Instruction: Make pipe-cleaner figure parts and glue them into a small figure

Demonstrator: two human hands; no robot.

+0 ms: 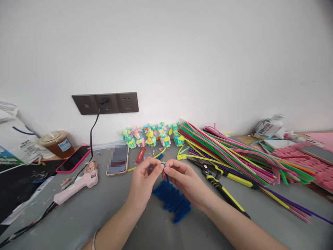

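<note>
Between my fingertips is a blue pipe cleaner point(168, 180), one end bent up at the pinch and the rest hanging down. My left hand point(147, 177) pinches it from the left with thumb and forefinger. From the right, my right hand point(183, 177) grips the same piece close by, the fingertips of both hands nearly touching. Below them on the grey mat point(109, 208) lies a zigzag heap of blue pipe cleaner pieces point(174, 203). The exact shape of the bend is partly covered by my fingers.
Pliers point(221, 187) and a large bundle of coloured pipe cleaners point(234, 156) lie to the right. Small pipe-cleaner figures point(149, 135) line the wall. Leftward are a phone point(118, 159), a pink glue gun point(78, 187) with its cord, a pink-cased phone point(74, 159) and a drink cup point(57, 144).
</note>
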